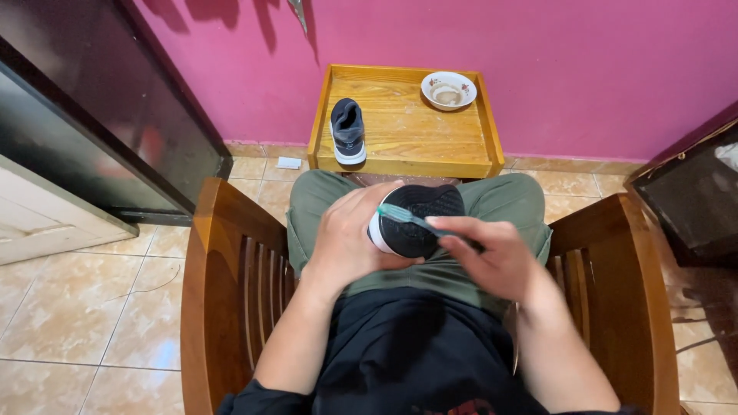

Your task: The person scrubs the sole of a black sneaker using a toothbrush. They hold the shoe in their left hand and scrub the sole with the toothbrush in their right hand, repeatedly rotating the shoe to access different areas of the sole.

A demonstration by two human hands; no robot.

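I sit in a wooden armchair [223, 261]. My left hand [350, 242] grips a black shoe with a white sole edge [419, 223], held sole-up over my lap. My right hand [492, 257] holds a teal toothbrush [411, 217], its bristle head resting on the shoe's sole near the left side. A second shoe [347, 131], dark grey with a white sole, stands upright on the left part of a small wooden tray table [407, 157] ahead of my knees.
A white floral bowl [448, 90] with cloudy liquid sits at the table's back right corner. A pink wall rises behind it. A dark cabinet [100, 115] stands at left and a dark bin [696, 200] at right. Beige floor tiles lie around the chair.
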